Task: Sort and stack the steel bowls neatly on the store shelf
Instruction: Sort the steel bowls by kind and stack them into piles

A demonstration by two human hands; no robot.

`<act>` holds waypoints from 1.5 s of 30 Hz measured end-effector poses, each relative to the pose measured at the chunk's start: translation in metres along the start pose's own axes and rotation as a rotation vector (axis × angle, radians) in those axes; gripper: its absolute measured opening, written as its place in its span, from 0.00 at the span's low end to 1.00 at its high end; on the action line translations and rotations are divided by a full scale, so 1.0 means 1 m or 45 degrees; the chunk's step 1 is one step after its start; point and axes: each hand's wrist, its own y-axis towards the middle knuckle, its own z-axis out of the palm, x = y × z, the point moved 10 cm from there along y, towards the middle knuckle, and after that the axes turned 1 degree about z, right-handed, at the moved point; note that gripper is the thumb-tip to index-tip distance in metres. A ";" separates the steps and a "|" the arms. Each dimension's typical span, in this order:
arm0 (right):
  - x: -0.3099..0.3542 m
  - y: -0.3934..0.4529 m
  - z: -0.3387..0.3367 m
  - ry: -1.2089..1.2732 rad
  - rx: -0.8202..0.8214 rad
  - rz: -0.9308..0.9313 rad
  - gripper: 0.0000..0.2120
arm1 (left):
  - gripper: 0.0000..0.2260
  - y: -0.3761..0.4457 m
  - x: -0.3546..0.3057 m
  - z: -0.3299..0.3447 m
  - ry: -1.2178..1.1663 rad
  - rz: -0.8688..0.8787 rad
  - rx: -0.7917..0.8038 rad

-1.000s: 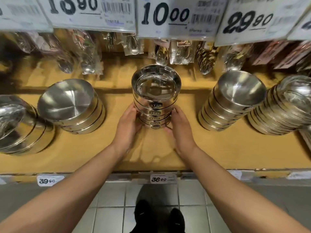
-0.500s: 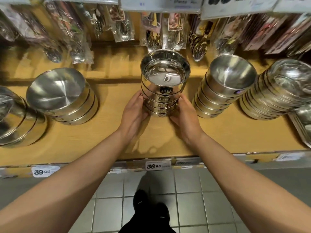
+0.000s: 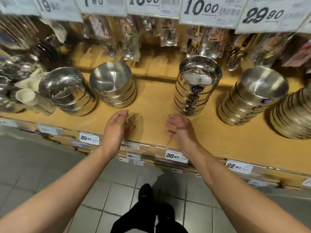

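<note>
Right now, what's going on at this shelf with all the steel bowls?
A person is tidying steel bowls on a store shelf. Both hands are empty: the left hand and right hand hover open above the shelf's front edge. The labelled bowl stack stands upright just beyond the right hand, untouched. More bowl stacks sit to either side, some leaning.

We see a tan, yellowish shelf (image 3: 156, 105) carrying shiny silver steel bowls. The middle stack (image 3: 195, 91) bears small dark labels with pale lettering down its side, and the stack to its right (image 3: 252, 98) has a purple-blue sticker. The price tags (image 3: 198, 9) above are white with black numerals. The floor (image 3: 101, 199) is grey tile with darker grout lines. The shoes (image 3: 145, 190) are black.
</note>
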 end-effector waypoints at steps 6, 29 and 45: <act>0.007 0.016 0.062 -0.059 0.110 -0.054 0.10 | 0.18 0.032 -0.024 -0.050 0.069 0.094 -0.048; 0.032 0.088 0.146 0.081 -0.001 -0.279 0.17 | 0.19 0.122 -0.026 -0.027 -0.079 0.119 0.254; 0.027 0.074 0.123 -0.021 -0.009 -0.279 0.14 | 0.12 0.098 -0.016 -0.008 -0.220 0.102 0.348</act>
